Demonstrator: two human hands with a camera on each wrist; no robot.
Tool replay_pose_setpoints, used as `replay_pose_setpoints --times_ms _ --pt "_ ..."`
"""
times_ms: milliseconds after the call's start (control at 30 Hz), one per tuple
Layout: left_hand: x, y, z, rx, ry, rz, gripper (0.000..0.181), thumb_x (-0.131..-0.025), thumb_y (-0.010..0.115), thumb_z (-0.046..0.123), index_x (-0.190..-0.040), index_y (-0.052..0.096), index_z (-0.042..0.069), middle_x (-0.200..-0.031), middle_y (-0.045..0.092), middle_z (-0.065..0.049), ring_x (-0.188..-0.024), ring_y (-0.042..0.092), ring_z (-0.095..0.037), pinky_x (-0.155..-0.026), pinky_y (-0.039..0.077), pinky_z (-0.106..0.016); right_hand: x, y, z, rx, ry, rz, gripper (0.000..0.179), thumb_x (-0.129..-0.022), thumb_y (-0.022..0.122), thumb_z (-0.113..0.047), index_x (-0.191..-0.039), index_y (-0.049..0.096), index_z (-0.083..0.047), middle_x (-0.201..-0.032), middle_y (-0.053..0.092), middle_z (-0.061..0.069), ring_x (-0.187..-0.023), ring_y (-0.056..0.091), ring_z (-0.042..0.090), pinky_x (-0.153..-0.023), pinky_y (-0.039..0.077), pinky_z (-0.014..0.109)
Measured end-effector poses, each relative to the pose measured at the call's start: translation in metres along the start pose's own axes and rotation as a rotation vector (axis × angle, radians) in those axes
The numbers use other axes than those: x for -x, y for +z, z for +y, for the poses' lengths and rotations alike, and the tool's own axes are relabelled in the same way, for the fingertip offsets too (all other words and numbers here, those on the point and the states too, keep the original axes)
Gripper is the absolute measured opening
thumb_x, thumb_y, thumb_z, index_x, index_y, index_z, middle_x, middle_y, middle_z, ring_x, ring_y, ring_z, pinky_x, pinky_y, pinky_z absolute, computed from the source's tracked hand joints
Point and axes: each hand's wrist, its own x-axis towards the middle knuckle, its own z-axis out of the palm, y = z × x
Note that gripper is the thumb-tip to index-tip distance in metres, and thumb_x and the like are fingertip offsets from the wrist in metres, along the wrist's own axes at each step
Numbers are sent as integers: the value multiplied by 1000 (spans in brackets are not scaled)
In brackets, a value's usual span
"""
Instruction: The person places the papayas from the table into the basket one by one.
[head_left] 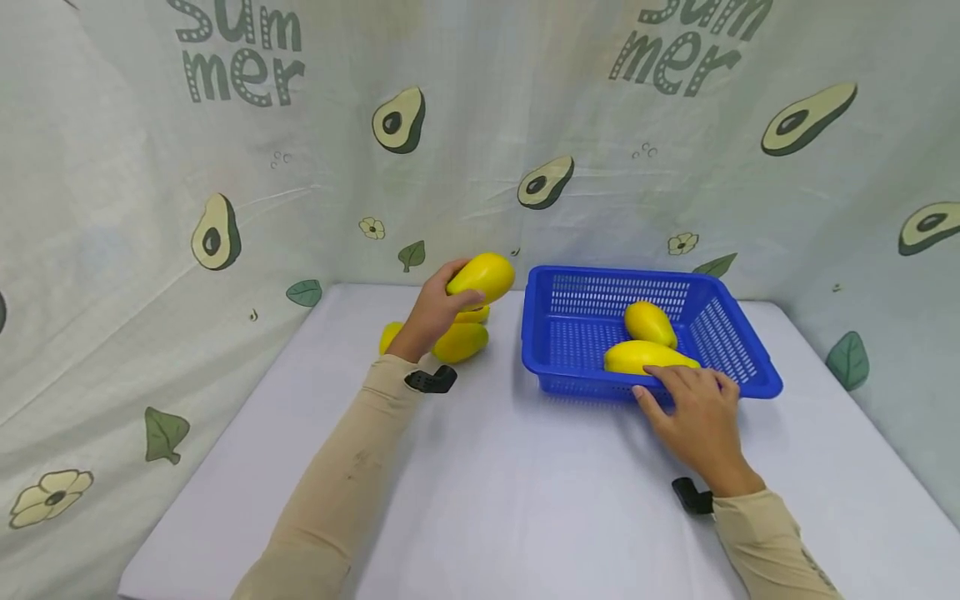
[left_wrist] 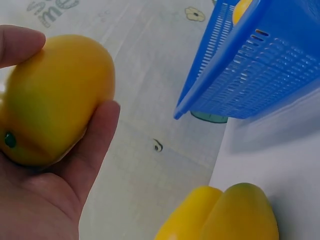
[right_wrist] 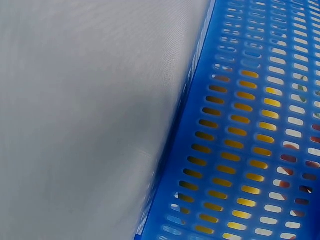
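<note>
Inside the blue basket lie two mangoes — left grip clasping another mango, right grip the rim.

Slotted blue basket, yellow fruit showing through; white tabletop beside.

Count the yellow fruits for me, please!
6: a held fruit in the left hand, a front fruit and a back fruit in the blue basket, and, on the table, a left fruit, a near fruit and a far fruit. More may be hidden there.
</note>
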Motion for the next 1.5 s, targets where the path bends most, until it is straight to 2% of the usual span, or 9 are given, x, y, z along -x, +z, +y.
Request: replay_pose_setpoints --times_ms 200,367,633,900,1100,1267,1500 --pt "-1 13 3 52 4 -89 63 -92 68 24 -149 43 18 -129 52 -10 -106 60 -30 -95 52 -43 7 -1 -1 10 18 -6 42 -86 74 -31 -118 69 -5 -111 68 20 -106 53 44 -94 27 63" --pt "-2 16 9 8 7 -124 65 -91 69 25 -150 42 19 -129 53 -8 -103 64 -28 -95 51 -44 8 0 -2 11 15 -5 42 -86 74 -31 -118 69 -5 -110 68 20 -106 53 44 -93 27 62" --pt "-3 17 18 -36 16 -152 69 -90 71 27 -151 41 20 -131 52 -7 -106 60 -28 -94 50 -44 5 1 -3 14 8 -6 42 -86 74 -31 -118 69 -5 -111 68 20 -106 54 43 -95 27 62" --pt "-4 31 22 -43 71 -173 71 -88 71 29 -152 41 19 -129 54 -6 -106 58 -28 -94 48 -46 3 0 -5 12 0 6 42 -86 75 -31 -118 69 -4 -110 68 20 -106 54 44 -95 27 62" --pt "-7 42 31 -69 101 -236 67 -89 69 30 -151 43 22 -131 53 -3 -105 56 -26 -90 50 -41 5 -2 -2 11 -9 29 41 -85 75 -30 -117 70 -5 -108 69 19 -105 55 43 -94 27 61" --pt "-11 49 39 -118 110 -256 66 -87 70 33 -148 46 24 -128 54 0 -106 54 -24 -90 46 -42 4 -3 0 14 -17 35 41 -86 74 -30 -118 69 -5 -109 68 19 -105 54 43 -93 28 61" --pt "-15 54 45 -171 136 -329 62 -87 69 25 -145 48 23 -126 54 1 -105 53 -22 -90 46 -39 3 0 -2 16 -12 20 41 -86 74 -32 -118 70 -6 -109 69 19 -105 54 43 -93 28 61"
